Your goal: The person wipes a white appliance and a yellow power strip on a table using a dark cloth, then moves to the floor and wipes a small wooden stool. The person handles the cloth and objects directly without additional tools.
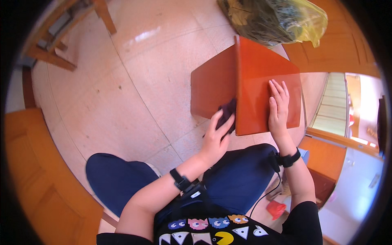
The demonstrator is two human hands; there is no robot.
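A box-shaped piece of varnished reddish-brown wooden furniture [257, 67], perhaps a stool, stands on the floor in front of my knees. One broad panel faces right, with a raised edge toward the left side face. My left hand [216, 134] holds a crumpled dark cloth [226, 114] against the left face, close to that edge; the hand is slightly blurred. Flat on the right-facing panel lies my right hand [278, 107], fingers extended and nothing in its grasp. Black straps with small devices circle both wrists, and a cable runs from the right one.
A yellowish translucent plastic bag [275, 21] lies behind the furniture. Wooden legs of another item [105, 15] stand at upper left. Orange wooden panels [46, 177] border the left. A red plastic bag [276, 210] is on the floor by my right side, near a wooden cabinet [324, 156].
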